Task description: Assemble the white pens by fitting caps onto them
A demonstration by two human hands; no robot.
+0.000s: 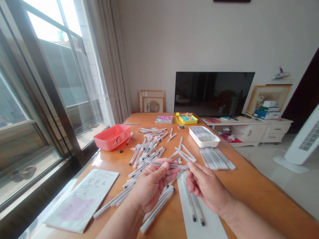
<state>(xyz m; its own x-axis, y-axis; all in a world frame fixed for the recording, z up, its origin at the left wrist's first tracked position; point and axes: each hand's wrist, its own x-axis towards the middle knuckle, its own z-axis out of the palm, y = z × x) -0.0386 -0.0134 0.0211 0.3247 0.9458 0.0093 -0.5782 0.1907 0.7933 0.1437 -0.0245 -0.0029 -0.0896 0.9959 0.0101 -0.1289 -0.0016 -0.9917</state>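
My left hand [150,184] and my right hand [206,186] are raised over a wooden table [247,198]. Both pinch the same thin white pen [172,166], held level between them, the left at its left part and the right at its right end. Below the hands lies a white paper sheet [205,235] with two finished pens [195,209] on it. Several loose white pens [148,148] are scattered across the table beyond and under the left hand.
A pink tray [112,137] stands at the left near the window. A white tray [204,136] and a row of refills [216,158] lie to the right. An open booklet [83,199] lies at the near left. A television [212,93] and a white fan [315,129] stand beyond.
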